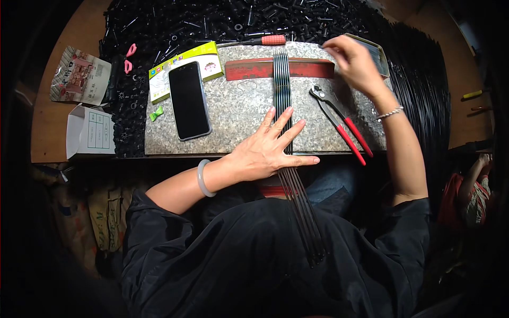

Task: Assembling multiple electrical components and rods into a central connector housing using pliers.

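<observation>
— Left hand: how placed?
— Laid palm down, fingers fanned wide, over a bunch of thin dark rods. Not curled around them.
— And the rods, lying where?
— Near the middle of the table, across a red metal bar with worn paint. Reaching just past the bar at the far end, then over the table's near edge and down in front of the dark clothing.
— Right hand?
— Held near the right end of the bar, fingers bent, thumb close to the fingertips. Can't tell whether pinching anything. Just beside it, a small open container.
— Anything nearby?
— Cutters with red handles, right of the rods. On the left, a dark-screened phone, overlapping a white and yellow-green box. Beyond the bar, a tool with a red grip; farther back, heaped small black parts.
</observation>
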`<state>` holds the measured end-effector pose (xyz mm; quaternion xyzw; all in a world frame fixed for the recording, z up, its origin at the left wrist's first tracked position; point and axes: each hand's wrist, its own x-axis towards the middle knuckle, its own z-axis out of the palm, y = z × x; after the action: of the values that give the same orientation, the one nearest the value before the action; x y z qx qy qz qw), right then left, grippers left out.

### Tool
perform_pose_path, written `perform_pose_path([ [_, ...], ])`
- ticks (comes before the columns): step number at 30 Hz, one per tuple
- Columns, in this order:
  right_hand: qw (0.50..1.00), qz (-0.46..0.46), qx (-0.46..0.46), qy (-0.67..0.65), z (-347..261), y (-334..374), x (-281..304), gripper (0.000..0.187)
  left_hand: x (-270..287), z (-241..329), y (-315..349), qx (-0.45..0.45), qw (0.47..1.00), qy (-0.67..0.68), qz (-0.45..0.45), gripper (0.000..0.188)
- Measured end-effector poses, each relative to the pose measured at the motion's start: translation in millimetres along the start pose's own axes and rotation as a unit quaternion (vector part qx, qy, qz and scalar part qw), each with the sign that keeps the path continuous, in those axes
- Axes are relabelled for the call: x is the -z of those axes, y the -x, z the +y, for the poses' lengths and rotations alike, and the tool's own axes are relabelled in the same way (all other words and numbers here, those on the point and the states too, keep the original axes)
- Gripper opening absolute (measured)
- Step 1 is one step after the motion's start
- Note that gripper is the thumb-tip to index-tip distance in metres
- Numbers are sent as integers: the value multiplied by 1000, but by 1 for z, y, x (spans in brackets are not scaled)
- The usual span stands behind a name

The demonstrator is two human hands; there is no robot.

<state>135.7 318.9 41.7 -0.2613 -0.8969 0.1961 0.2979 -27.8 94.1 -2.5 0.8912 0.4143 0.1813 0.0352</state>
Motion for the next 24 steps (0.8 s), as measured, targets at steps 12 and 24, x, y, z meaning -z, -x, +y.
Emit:
perform_pose_path([
  [12,991,-69,-118,3,-2,-13,-42,20,-1,-2,-1,-5,1000,-2,-2,52],
  [24,989,-75,-124,10,-4,-14,-44,20,0,-2,-1,-4,1000,-8,-1,52],
])
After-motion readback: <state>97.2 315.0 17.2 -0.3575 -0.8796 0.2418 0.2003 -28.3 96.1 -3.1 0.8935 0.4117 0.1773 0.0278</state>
